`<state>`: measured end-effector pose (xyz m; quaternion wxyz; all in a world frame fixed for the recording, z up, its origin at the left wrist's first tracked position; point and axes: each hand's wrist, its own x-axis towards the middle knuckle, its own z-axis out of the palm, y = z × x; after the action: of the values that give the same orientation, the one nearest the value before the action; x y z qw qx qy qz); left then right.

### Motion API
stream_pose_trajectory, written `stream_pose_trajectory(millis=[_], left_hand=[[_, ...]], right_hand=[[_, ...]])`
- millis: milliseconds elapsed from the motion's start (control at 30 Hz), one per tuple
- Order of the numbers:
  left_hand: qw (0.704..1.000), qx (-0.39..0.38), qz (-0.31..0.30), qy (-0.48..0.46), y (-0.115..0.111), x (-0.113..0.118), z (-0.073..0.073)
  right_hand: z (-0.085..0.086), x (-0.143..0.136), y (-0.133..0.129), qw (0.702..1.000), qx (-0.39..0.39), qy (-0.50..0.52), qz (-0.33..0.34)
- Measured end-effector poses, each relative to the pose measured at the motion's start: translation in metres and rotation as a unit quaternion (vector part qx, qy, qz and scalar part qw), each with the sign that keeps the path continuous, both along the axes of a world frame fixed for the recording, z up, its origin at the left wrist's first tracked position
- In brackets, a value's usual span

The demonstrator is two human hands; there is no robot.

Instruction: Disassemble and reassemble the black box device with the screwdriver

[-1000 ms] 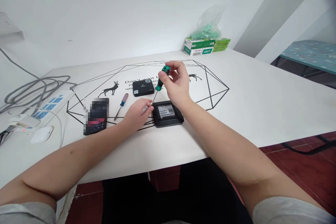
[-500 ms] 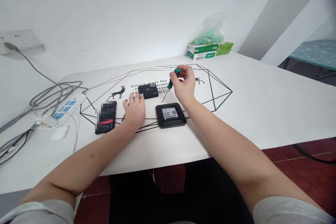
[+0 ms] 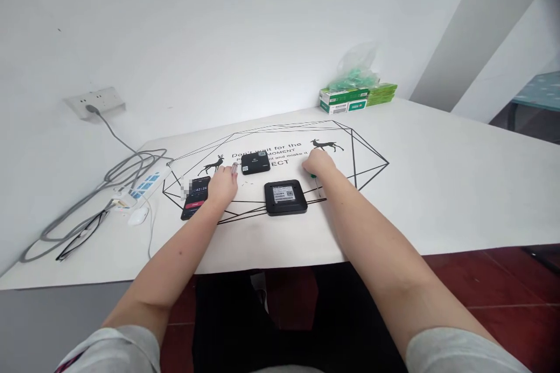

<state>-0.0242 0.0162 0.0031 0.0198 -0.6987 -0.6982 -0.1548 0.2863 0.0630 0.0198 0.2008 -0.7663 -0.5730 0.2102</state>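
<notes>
Head view, green screwdriver (image 3: 313, 175) inside right grip (image 3: 319, 163), shaft (image 3: 318, 189) showing below

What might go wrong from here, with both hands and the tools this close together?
Tiny loose bits lie in front of the small black box; a brush of the left hand could scatter them.
The phone sits right beside that hand, so it might get nudged.
The green screwdriver at the right hand could roll if let go.
</notes>
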Motion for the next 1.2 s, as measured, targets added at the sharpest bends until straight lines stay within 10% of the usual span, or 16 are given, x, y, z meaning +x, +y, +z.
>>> stream_pose_trajectory(millis=[167, 300, 400, 567, 700, 1200], left_hand=[[0.932, 0.111, -0.036, -0.344, 0.000, 0.010, -0.001], [0.734, 0.055, 0.003, -0.676, 0.006, 0.025, 0.005], [0.603, 0.014, -0.007, -0.797, 0.010, 0.032, 0.012], [0.530, 0.003, 0.014, -0.848, 0.015, 0.044, 0.004], [0.530, 0.021, -0.004, -0.848, 0.017, 0.052, -0.007], [0.671, 0.107, -0.047, -0.732, 0.017, 0.055, -0.013]], right_hand=[[0.020, -0.013, -0.019, 0.989, 0.035, -0.077, 0.123], [0.035, -0.024, -0.039, 0.886, -0.113, -0.068, 0.445], [0.034, -0.035, -0.053, 0.870, -0.146, -0.144, 0.449], [0.029, -0.049, -0.061, 0.851, -0.110, -0.174, 0.483], [0.031, -0.052, -0.060, 0.853, -0.082, -0.163, 0.489], [0.027, -0.047, -0.055, 0.859, -0.097, -0.146, 0.481]])
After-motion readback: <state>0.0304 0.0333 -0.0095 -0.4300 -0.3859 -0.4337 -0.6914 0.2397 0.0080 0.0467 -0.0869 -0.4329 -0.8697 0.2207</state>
